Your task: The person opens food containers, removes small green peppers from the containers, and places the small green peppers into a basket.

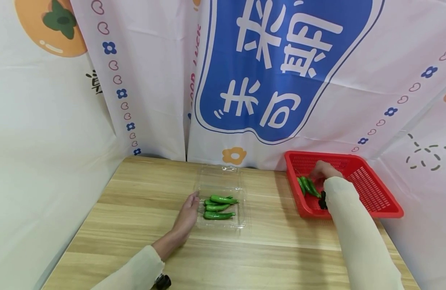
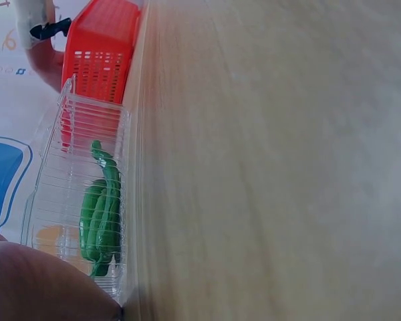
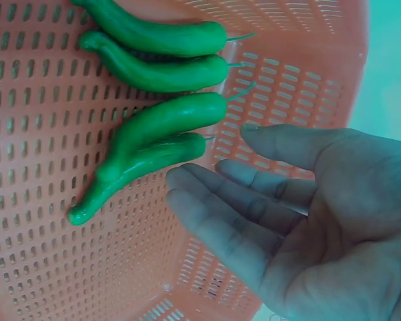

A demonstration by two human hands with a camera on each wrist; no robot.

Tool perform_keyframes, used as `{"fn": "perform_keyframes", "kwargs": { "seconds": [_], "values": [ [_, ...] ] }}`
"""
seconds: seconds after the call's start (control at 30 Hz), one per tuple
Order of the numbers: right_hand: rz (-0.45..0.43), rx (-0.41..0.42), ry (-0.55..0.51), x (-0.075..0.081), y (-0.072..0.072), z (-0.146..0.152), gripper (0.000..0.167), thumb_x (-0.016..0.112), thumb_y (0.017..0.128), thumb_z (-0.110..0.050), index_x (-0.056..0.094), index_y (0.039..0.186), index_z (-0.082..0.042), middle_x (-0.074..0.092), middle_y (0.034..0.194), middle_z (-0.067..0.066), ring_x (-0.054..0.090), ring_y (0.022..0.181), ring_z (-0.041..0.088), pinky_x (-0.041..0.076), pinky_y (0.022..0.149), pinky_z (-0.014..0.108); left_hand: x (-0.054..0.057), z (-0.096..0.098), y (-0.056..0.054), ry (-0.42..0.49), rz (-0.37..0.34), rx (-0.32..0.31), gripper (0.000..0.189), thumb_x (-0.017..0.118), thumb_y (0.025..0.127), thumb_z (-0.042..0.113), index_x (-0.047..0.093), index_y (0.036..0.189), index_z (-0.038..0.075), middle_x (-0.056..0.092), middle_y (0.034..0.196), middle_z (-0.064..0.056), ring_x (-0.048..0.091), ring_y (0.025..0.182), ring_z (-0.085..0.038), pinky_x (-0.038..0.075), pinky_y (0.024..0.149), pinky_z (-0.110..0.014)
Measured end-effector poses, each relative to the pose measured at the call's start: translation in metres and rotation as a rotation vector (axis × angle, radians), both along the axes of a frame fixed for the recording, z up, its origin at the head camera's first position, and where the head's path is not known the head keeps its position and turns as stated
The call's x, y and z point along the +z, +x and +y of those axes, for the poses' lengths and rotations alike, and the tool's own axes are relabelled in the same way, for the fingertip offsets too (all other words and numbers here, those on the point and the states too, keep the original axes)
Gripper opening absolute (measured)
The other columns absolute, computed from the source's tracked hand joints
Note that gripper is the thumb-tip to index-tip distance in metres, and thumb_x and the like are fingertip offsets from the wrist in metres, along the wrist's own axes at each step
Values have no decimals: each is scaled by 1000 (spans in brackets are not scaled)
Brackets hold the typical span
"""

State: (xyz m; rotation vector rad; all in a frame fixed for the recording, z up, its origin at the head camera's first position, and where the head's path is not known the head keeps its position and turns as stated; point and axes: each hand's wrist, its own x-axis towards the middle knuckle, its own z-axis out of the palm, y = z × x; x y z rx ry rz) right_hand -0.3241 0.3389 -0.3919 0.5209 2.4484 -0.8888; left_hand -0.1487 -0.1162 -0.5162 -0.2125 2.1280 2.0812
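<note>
Inside the red basket (image 1: 384,189), my right hand (image 1: 323,170) reaches down beside several green chili peppers (image 1: 305,185). In the right wrist view its fingers (image 3: 220,224) are spread and relaxed, with the tips close to the stem ends of the peppers (image 3: 167,120) and nothing held. My left hand (image 1: 188,211) rests along the left side of a clear plastic clamshell box (image 1: 241,219), fingers straight against its wall. Several green chili peppers (image 1: 219,216) lie side by side in the box. Its clear lid (image 1: 219,177) is folded back toward the wall.
The box and basket stand on a wooden table (image 1: 143,193), the basket at the back right corner. A printed cloth (image 1: 154,80) hangs behind the table and along both sides. A dark strap (image 1: 322,200) circles the right wrist.
</note>
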Motion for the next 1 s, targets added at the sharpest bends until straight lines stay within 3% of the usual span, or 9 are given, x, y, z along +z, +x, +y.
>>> {"fn": "perform_keyframes", "kwargs": {
  "seconds": [0.03,0.17,0.27,0.47,0.6,0.83,1.0],
  "values": [
    [7,14,14,1,-1,0,26,74,92,-23,71,106,-2,70,79,9,64,74,25,61,67,35,0,0,0,-1,1,-2,57,29,117,29,20,168,6,17,176,-18,16,160,-44,14,130,-62],
    [83,315,191,1,-9,0,26,67,98,-18,67,108,6,70,87,17,66,78,29,58,65,34,0,0,1,-6,2,-6,57,29,117,29,19,168,6,16,176,-19,15,160,-45,14,129,-63],
    [120,403,238,1,-14,-2,27,62,103,-16,66,107,11,72,90,23,69,80,31,59,66,35,-1,-1,1,-4,2,-9,57,29,117,29,19,169,6,16,176,-19,15,160,-45,14,130,-62],
    [116,378,233,4,-17,-6,32,65,102,-21,65,113,9,71,92,20,68,81,30,62,71,39,-1,-1,0,-1,2,-15,57,29,117,28,19,169,6,16,176,-20,15,160,-44,13,130,-62],
    [103,389,289,6,-19,-10,32,65,100,-23,66,112,6,70,89,17,67,80,28,60,70,37,-1,-1,-1,4,2,-15,57,28,117,27,19,168,5,16,175,-20,15,160,-45,13,130,-62],
    [171,467,416,11,-14,-27,28,66,98,-27,68,103,1,65,81,11,63,77,25,51,66,35,-2,-1,-1,0,0,-11,57,28,117,28,19,168,5,16,175,-20,15,160,-45,13,130,-63],
    [226,481,422,17,-10,-36,23,66,98,-26,62,85,-8,56,71,5,57,71,21,46,64,36,-2,-1,-1,-3,-1,-10,57,28,117,28,19,169,6,16,176,-20,15,160,-44,13,130,-62]
  ]
}}
